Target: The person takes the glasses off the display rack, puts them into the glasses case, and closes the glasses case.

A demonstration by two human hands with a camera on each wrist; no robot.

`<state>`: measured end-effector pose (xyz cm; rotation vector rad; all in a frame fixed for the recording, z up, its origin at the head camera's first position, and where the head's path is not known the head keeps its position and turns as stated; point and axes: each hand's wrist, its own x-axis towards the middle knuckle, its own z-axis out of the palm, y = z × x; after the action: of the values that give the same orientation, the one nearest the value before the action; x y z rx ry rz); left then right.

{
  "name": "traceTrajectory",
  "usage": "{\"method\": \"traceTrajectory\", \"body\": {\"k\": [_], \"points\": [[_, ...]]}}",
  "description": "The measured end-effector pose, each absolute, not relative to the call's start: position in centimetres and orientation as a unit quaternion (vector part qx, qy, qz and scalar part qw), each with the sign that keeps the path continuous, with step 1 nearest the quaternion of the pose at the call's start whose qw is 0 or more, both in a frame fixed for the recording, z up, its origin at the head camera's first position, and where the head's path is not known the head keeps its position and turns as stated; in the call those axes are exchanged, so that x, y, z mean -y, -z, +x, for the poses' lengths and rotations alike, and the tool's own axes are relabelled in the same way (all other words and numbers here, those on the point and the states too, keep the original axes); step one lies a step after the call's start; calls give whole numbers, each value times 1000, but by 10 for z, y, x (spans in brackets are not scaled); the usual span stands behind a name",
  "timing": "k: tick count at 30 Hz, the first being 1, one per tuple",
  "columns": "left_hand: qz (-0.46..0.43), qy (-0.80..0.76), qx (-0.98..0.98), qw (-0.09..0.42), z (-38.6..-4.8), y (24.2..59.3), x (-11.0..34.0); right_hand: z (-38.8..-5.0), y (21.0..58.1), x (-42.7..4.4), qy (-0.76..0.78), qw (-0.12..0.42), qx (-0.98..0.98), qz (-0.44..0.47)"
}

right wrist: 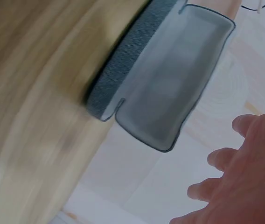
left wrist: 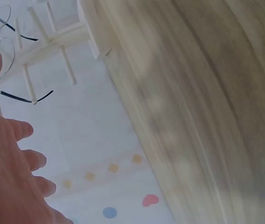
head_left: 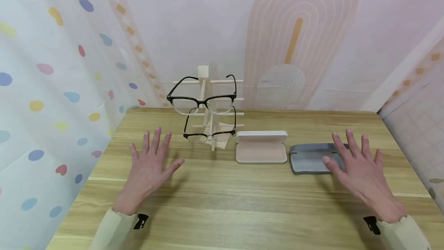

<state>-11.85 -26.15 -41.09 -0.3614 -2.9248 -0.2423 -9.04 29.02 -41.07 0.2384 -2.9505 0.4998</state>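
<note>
Head view, open pink-lined case, right hand near open gray case

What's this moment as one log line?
left hand: empty; right hand: empty, near open gray case; white case: open; upper glasses, lower glasses: on wooden rack

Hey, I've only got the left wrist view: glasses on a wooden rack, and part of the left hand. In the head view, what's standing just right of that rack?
Observer: A white case with a pale pink lining, its lid up.
Operator: Anything past it?
Observer: A grey case, also opened up, on its right.
Operator: And is the other hand carrying something?
Observer: No, the right hand holds nothing.
</note>
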Motion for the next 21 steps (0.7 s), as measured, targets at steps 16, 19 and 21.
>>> {"method": "traceTrajectory", "body": {"k": [16,19,21], "points": [[-124,174,961,173,-112,399,257,-95,397,-268,-225,103,963,110],[-121,210,953,181,-110,397,255,-95,395,-261,-244,119,955,117],[-119,239,946,186,-109,396,254,-96,393,-256,-261,138,948,123]]}}
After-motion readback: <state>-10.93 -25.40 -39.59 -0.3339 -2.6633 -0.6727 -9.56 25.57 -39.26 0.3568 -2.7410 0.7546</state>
